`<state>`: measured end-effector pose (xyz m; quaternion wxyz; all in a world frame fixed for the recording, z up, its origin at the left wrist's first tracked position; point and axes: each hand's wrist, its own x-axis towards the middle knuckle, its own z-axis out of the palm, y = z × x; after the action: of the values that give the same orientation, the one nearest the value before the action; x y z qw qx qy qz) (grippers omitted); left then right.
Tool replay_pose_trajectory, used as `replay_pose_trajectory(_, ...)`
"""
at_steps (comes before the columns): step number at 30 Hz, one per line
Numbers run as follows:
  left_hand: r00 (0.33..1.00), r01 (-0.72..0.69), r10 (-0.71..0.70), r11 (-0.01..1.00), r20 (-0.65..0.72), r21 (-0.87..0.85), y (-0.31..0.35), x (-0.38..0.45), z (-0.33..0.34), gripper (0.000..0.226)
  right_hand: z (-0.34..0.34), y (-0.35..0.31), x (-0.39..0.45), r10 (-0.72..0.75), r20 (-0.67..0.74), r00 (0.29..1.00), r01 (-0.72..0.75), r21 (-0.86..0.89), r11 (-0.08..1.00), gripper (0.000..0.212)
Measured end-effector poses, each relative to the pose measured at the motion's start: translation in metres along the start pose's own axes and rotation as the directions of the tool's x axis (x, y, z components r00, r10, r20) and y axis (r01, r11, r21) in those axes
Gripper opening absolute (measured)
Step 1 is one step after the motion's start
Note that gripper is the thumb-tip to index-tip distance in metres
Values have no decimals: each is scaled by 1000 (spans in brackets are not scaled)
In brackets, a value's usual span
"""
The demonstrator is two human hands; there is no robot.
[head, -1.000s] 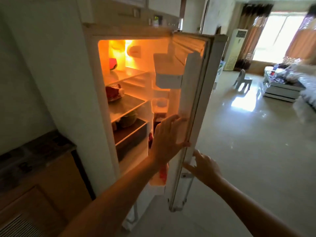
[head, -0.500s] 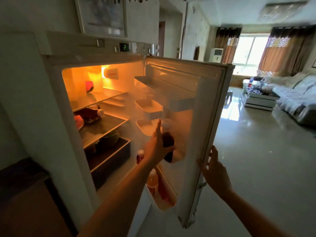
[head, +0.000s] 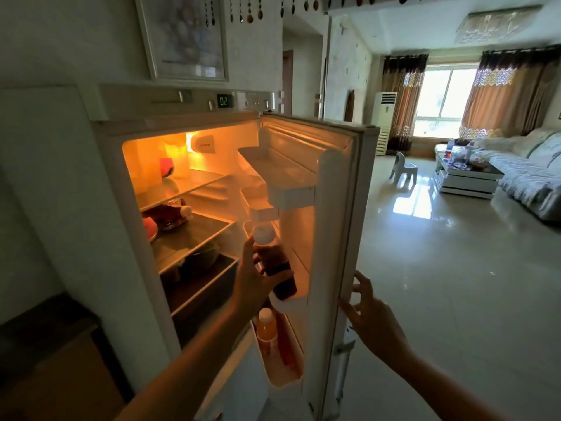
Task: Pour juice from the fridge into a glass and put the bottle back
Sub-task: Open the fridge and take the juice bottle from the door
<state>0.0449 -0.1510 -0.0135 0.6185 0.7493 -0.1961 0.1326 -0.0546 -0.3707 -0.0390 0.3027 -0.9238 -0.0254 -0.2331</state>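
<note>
The dark juice bottle (head: 274, 259) stands at the middle door shelf (head: 288, 302) of the open fridge, and the left hand (head: 258, 284) has its fingers (head: 253, 259) wrapped around it. The step seems to be taking it out; next it must be lifted clear. The right hand (head: 373, 317) holds the door edge (head: 349, 238), its fingers loosely spread.

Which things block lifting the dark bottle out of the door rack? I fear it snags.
Nothing visible beside it. The left hand already grips the dark bottle, but a door shelf hangs just above its white cap, so tilt it outward.
</note>
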Motion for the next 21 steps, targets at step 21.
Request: replay_pose_trajectory(21,910,-288,201,936,364,202,100,-90,-4,89,-68,-71,15,71,46,996,-77,136,988,12)
